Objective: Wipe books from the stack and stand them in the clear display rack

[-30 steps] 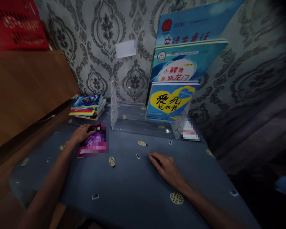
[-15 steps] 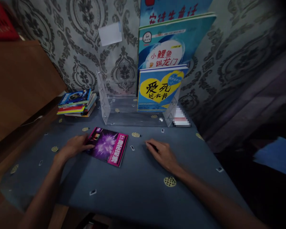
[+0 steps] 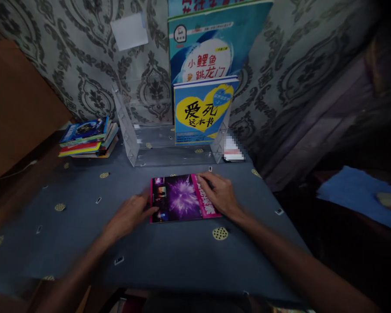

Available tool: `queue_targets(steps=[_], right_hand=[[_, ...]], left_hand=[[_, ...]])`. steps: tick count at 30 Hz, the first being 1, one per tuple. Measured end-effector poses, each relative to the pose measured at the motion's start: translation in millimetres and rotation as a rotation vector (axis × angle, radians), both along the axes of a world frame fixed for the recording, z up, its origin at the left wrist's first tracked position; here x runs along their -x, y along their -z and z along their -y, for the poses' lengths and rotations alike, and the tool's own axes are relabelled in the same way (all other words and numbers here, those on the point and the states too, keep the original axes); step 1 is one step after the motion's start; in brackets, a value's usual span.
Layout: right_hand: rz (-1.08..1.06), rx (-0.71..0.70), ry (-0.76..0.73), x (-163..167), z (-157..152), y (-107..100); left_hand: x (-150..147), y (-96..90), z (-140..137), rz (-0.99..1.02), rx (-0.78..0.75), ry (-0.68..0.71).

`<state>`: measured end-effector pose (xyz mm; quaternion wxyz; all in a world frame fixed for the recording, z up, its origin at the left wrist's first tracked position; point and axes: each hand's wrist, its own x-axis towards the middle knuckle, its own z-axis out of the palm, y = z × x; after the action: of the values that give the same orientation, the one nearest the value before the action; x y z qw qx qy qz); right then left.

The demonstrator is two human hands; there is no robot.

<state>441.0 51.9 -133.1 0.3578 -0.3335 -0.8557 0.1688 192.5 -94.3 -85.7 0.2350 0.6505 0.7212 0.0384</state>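
Note:
A thin book (image 3: 182, 198) with a purple starburst and a pink title strip lies in front of me on the blue-grey tablecloth. My left hand (image 3: 130, 215) grips its left edge, thumb on the cover and the other fingers along the side. At the opposite edge, my right hand (image 3: 223, 195) is closed on the pink strip, covering part of the title; its fingertips are partly hidden. Behind the book stands a clear acrylic rack (image 3: 169, 158). A blue book with a yellow heart (image 3: 198, 113) leans in it, in front of a taller teal book (image 3: 211, 39).
A stack of books (image 3: 87, 137) sits at the back left of the table. To the right of the rack lies a blurred-out white item (image 3: 233, 150). A blue cloth (image 3: 358, 195) shows beyond the table's right edge, and patterned wall covering (image 3: 84, 52) rises behind.
The book has slid right and turned squarer to me, with my left hand following it. My right hand, earlier apart from it, now holds its right edge. The view has shifted right.

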Motion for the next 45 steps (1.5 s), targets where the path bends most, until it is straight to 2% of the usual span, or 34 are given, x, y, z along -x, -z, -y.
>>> queue_targets(steps=[5,8,11,16,21,24,28,31,35,39,45], right_hand=[[0.099,-0.096,-0.131,2.7,3.6,-3.4],[0.174,-0.134,-0.239,6.4,5.3,2.1],[0.228,-0.162,-0.276,9.6,7.4,11.2],[0.26,-0.177,-0.247,16.3,18.0,19.9],[0.274,-0.149,-0.181,23.8,26.2,22.5],[0.28,-0.138,-0.155,26.0,26.6,25.1],[0.263,-0.119,-0.185,25.2,21.9,24.7],[0.304,-0.086,-0.198,23.8,14.7,21.8],[0.389,-0.07,-0.176,22.7,7.0,19.8],[0.453,-0.067,-0.122,14.9,4.3,16.6],[0.532,-0.043,0.056,-23.6,-6.4,14.4]], left_hand=[[-29.6,6.6,-9.7,0.039,-0.043,0.091],[-37.8,12.2,-17.1,0.016,-0.079,0.106],[-39.6,15.8,-25.3,-0.015,-0.111,0.121],[-36.2,18.9,-38.5,-0.041,-0.179,0.124],[-36.7,21.5,-48.3,-0.098,-0.183,0.137],[-41.8,17.3,-50.3,-0.172,-0.185,0.152],[-52.3,5.7,-54.4,-0.366,-0.203,0.112],[-58.5,3.9,-64.1,-0.43,-0.317,0.147],[-61.6,20.8,-80.5,-0.358,-0.478,0.253],[-61.9,42.1,-87.5,-0.376,-0.533,0.258],[-62.6,47.0,-86.2,-0.417,-0.518,0.255]])
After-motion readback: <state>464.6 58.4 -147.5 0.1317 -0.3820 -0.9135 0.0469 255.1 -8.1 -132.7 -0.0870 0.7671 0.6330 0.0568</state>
